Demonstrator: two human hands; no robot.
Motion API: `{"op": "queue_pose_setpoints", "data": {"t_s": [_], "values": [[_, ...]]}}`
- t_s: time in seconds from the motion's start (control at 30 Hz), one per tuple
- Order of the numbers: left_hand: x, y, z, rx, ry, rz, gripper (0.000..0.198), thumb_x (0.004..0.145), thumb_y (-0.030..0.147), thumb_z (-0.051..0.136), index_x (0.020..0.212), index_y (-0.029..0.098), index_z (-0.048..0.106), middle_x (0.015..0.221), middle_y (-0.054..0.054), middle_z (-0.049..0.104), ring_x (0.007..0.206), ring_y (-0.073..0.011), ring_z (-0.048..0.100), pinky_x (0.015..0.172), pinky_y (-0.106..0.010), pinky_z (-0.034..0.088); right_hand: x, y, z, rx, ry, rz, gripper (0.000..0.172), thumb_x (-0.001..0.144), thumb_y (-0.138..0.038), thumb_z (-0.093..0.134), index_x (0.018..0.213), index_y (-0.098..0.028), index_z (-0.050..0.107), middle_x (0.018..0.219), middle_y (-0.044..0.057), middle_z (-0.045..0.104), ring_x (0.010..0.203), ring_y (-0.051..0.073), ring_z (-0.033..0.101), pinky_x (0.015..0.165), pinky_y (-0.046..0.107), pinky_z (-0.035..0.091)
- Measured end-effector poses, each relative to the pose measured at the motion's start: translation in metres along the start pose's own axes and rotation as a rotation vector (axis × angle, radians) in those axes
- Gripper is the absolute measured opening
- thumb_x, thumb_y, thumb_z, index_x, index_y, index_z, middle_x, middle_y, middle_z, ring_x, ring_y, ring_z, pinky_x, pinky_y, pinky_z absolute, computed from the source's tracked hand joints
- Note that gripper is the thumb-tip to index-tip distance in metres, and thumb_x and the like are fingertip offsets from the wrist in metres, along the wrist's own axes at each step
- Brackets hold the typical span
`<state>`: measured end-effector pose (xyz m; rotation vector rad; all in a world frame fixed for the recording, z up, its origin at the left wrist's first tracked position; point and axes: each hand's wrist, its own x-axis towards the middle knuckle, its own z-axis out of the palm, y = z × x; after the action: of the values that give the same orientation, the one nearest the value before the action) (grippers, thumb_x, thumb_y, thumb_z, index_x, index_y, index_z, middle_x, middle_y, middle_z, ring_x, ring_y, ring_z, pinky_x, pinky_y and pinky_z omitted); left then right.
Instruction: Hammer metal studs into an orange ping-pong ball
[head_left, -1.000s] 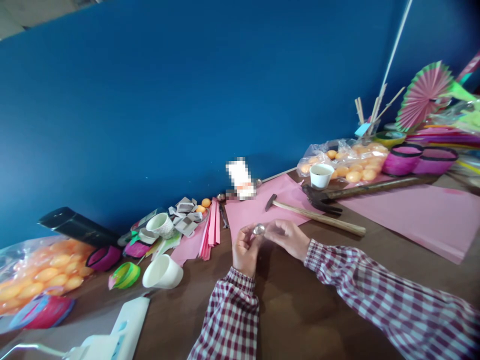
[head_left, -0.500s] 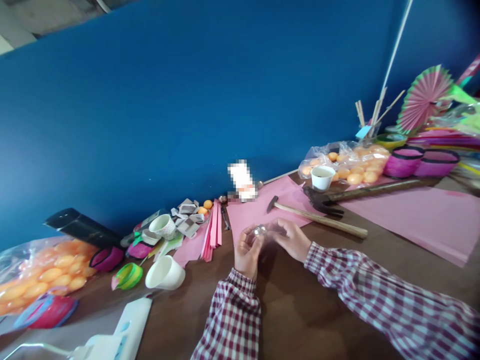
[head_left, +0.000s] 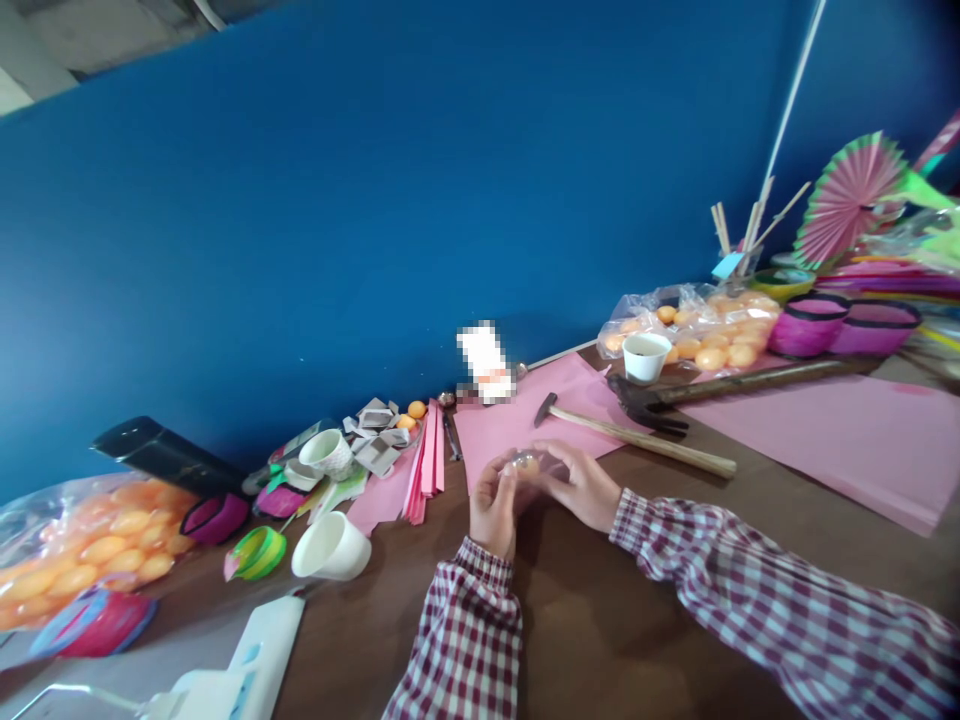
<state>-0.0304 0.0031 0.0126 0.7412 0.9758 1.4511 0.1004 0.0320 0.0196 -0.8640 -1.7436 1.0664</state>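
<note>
A small shiny, silvery round object (head_left: pixel 526 463) is held up above the brown table; its exact kind cannot be made out. My left hand (head_left: pixel 493 505) grips it from the left, thumb and fingers closed about its side. From the right, my right hand (head_left: pixel 581 483) has its fingertips pressed to the same object. Just beyond the hands lies a sheet of pink paper (head_left: pixel 491 435), with a small hammer (head_left: pixel 637 435) resting across its right part. The hammer's wooden handle points right, towards my right sleeve.
A claw hammer (head_left: pixel 750 381) lies farther right, partly on another pink sheet (head_left: pixel 847 440). Behind it are a white cup (head_left: pixel 646 357) and a bag of orange balls (head_left: pixel 712 350). At left stand a white cup (head_left: pixel 330 547), a green bowl (head_left: pixel 258 552) and a white clipboard-like piece (head_left: pixel 262 645).
My right hand has come slightly closer, its fingers now against the shiny round object. My left hand stays almost in place and keeps hold of it.
</note>
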Motion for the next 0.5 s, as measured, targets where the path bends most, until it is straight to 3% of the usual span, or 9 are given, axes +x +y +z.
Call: {"op": "queue_pose_setpoints", "data": {"t_s": [0.2,0.5], "values": [[0.0002,0.0024,-0.0004,-0.051,-0.004,-0.025,0.034,0.066,0.028,0.063,0.096,0.017,0.054,0.092,-0.007,0.063,0.084,-0.0174,0.060,0.068,-0.027,0.048,0.0018,-0.0008,0.0003,0.062,-0.027,0.039,0.037,0.074,-0.028,0.053,0.110,-0.019,0.051,0.104,0.007,0.058,0.083,0.016,0.057,0.070,0.029,0.049],[-0.0033,0.0054,0.0027,-0.045,-0.042,-0.015,0.029,0.065,0.025,0.065,0.089,0.018,0.051,0.094,-0.005,0.061,0.081,-0.0154,0.060,0.071,-0.030,0.048,0.0023,-0.0040,-0.0026,0.143,-0.043,0.096,0.032,0.074,-0.031,0.053,0.103,-0.016,0.055,0.091,0.007,0.063,0.083,0.018,0.058,0.072,0.032,0.049]]}}
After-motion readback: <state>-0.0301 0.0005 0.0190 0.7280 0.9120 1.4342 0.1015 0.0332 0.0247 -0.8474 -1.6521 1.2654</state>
